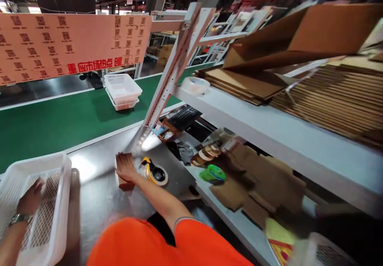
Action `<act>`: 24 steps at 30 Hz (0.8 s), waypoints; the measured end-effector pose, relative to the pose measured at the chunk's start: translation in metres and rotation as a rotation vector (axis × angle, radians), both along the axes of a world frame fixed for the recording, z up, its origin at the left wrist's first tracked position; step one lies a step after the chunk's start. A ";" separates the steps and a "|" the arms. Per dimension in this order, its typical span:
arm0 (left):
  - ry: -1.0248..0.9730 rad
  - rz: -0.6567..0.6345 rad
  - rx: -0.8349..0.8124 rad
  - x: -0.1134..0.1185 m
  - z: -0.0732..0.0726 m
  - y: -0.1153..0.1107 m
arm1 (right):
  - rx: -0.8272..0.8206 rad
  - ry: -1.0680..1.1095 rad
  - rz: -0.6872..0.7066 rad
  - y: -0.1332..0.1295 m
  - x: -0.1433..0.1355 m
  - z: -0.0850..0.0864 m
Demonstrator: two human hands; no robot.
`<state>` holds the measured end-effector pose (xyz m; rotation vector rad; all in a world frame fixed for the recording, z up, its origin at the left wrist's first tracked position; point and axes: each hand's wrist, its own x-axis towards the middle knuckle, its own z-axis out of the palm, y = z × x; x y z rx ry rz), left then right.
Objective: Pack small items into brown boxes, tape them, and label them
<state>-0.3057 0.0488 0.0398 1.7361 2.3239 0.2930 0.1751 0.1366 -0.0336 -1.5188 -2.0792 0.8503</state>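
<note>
My left hand (31, 198), with a watch on the wrist, is inside a white plastic basket (63, 202) at the left. Its fingers are blurred, so whether they hold anything is unclear. My right hand (125, 166) grips a small brown cardboard box (125, 184) from above, its fingers laid over the top. The box stands on the metal tabletop (98, 206). Just right of that hand lies a yellow and black tape dispenser (154, 172) with a roll of clear tape.
Beyond the table runs a green conveyor belt (60, 122) carrying stacked white baskets (122, 88). On the right, a shelf (239, 110) bears flat cardboard (335, 94) and a tape roll (196, 85). Beneath are a keyboard (184, 117), brown tape rolls (206, 155) and a green container (213, 173).
</note>
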 end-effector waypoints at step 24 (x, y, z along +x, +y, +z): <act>-1.325 0.132 -0.245 0.349 -0.027 -0.082 | -0.506 0.921 -0.250 -0.176 0.045 0.031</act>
